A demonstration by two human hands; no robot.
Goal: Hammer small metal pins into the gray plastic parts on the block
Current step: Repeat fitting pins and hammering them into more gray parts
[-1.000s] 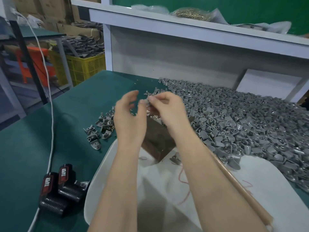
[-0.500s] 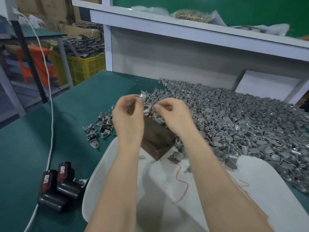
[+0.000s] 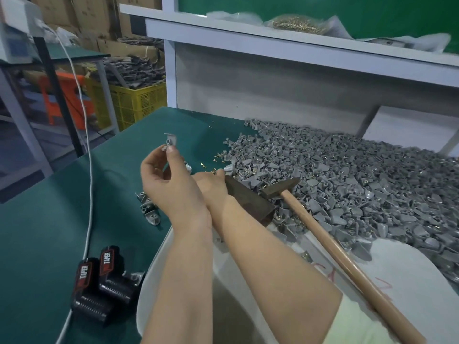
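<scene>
My left hand [image 3: 173,187] is raised over the green table and pinches one gray plastic part [image 3: 171,140] between thumb and fingertips. My right hand [image 3: 211,186] lies low behind the left wrist, its fingertips at the loose brass pins [image 3: 215,170] by the far end of the dark brown block [image 3: 248,203]; its grip is hidden. A hammer [image 3: 332,244] with a wooden handle lies unheld, its head resting beside the block on the big pile of gray parts [image 3: 360,184].
A few gray parts [image 3: 149,211] lie left of the block. A white tray [image 3: 412,284] sits under my arms. Two black battery packs [image 3: 104,281] and a white cable [image 3: 87,170] lie at the left. A white shelf [image 3: 298,43] stands behind.
My left hand has lifted the gray part up and to the left, away from the right hand. The right hand has dropped to the pins by the block.
</scene>
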